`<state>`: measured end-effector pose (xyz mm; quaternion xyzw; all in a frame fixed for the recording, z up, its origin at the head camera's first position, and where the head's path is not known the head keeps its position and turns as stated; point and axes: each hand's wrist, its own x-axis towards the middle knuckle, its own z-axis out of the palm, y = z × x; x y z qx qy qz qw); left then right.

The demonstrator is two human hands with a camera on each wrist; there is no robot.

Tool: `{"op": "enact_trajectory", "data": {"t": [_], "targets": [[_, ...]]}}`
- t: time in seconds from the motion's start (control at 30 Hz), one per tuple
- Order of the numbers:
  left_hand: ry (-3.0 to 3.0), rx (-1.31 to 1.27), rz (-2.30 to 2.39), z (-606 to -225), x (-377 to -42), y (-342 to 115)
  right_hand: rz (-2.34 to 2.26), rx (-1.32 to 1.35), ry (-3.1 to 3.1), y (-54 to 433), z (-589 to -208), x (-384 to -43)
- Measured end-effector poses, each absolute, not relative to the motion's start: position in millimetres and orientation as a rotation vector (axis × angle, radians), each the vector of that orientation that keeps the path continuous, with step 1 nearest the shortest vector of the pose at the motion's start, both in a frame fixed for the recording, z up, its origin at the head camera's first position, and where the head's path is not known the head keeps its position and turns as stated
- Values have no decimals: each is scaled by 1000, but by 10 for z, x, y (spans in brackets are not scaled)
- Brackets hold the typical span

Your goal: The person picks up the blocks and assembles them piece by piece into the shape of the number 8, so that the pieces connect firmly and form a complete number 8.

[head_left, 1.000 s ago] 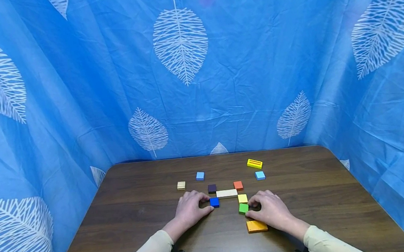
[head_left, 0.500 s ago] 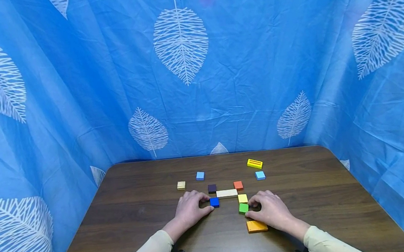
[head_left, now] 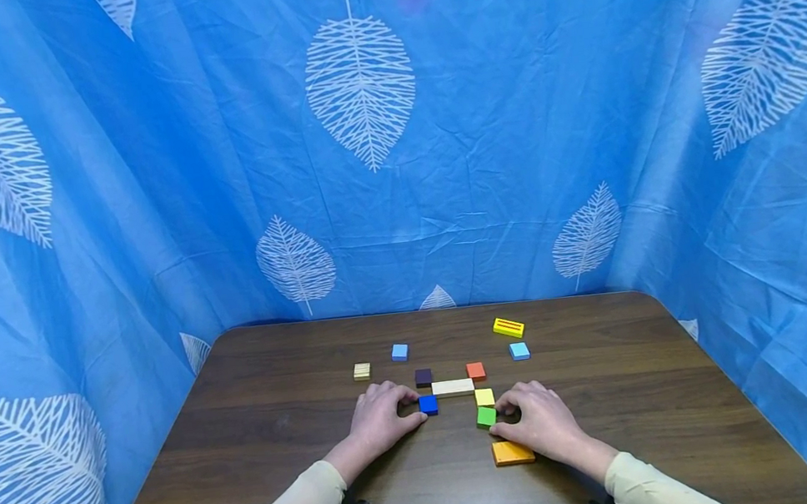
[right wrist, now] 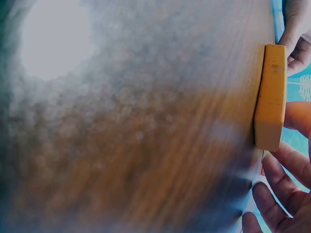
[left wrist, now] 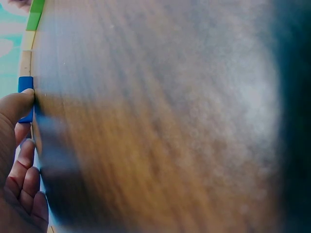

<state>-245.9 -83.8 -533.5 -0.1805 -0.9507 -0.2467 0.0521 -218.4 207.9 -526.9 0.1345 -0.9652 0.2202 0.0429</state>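
My left hand [head_left: 382, 416] pinches a dark blue block [head_left: 428, 405] between thumb and fingers; the left wrist view shows the thumb against this blue block [left wrist: 25, 83]. With thumb and index finger, my right hand [head_left: 541, 417] grips the right side of a slightly turned green block [head_left: 487, 417]. Just beyond the green one lies a yellow block [head_left: 485, 397]. A long cream block [head_left: 454, 388] runs across the middle, with a dark purple block [head_left: 423, 377] and a red-orange block [head_left: 476, 371] at its far corners. In the right wrist view, an orange block [right wrist: 272, 97] hides the green one.
The flat orange block lies on the brown wooden table [head_left: 260, 438] beneath my right hand. Farther back are a striped beige block [head_left: 362, 371], two light blue blocks, one at left [head_left: 401, 352], and a striped yellow block [head_left: 508, 327]. A blue leaf-print curtain [head_left: 482, 150] surrounds the table.
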Motion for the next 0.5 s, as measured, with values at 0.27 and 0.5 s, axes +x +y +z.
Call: {"op": "enact_trajectory", "data": {"t": [0.27,0.5], "targets": [[-2903,-548,-736,-5333,-2457,-833,662,411,-2955,2074,-5271,-2185],[-2891,-545,-737,-5332,-2452,-832,662,408,-2951,2073,-5269,-2185]]}}
